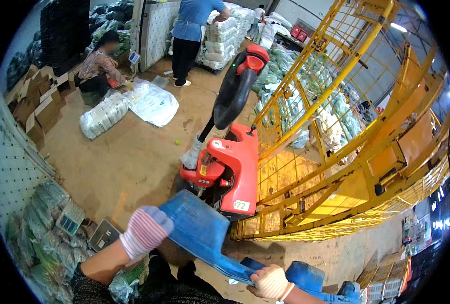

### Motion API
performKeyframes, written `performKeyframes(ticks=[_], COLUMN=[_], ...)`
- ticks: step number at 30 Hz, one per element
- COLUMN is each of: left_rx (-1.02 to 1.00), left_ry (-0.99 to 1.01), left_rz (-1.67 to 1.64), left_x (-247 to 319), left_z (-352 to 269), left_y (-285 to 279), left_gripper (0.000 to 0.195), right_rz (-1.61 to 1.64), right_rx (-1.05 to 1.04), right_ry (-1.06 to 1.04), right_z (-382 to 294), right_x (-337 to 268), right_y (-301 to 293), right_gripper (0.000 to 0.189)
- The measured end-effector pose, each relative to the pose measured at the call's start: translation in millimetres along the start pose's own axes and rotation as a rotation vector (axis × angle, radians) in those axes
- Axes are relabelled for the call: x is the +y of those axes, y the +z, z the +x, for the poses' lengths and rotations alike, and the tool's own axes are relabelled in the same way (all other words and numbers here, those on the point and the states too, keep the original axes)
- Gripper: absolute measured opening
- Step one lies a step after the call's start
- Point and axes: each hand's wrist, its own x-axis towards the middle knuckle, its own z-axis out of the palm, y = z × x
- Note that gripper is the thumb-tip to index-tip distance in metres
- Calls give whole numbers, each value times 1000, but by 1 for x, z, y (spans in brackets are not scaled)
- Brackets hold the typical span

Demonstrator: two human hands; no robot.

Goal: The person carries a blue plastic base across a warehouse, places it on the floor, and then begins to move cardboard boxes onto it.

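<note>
A large blue moulded plastic piece (196,220), which looks like part of a pallet, hangs in front of me. My left hand (147,231), in a pink-and-white striped knit glove, grips its upper left edge, with the fingertips hidden. Farther along the lower edge, my right hand (270,282) is closed around the rim in a pale glove. Blue block-shaped parts (304,276) show beyond my right hand; whether they join the same piece, I cannot tell. Just past the blue plastic stands a red pallet truck (236,167) with a black tiller handle (232,95).
A yellow wire-mesh cage (323,178) adjoins the truck on the right. Bagged vegetables (50,216) and a scale (104,235) lie at left. One person (101,70) crouches beside a white sack (154,100); another (188,38) stands by stacked bags (221,41). Cartons (388,279) are lower right.
</note>
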Motion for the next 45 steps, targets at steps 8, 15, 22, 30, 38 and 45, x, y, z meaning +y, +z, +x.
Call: performKeyframes(ticks=[8, 15, 22, 30, 38, 45], left_rx=[188, 427, 509, 749, 560, 495], left_ry=[-353, -944, -1173, -1411, -1335, -1496], left_rz=[271, 257, -1110, -1987, -1113, -606], left_x=[-128, -194, -73, -18, -13, -18], left_z=[-68, -111, -178, -107, -86, -90], left_y=[-25, -29, -10, -5, -7, 17], left_gripper=[15, 37, 31, 36, 41, 60], right_rz=[165, 243, 270, 364, 175, 491], right_rx=[54, -82, -72, 95, 319, 290], right_ry=[-38, 5, -7, -153, 150, 350], right_z=[152, 257, 280, 254, 89, 22], right_x=[-64, -118, -139, -149, -44, -14], right_y=[-32, -73, -76, -59, -66, 14], right_gripper=[23, 19, 21, 36, 47, 62])
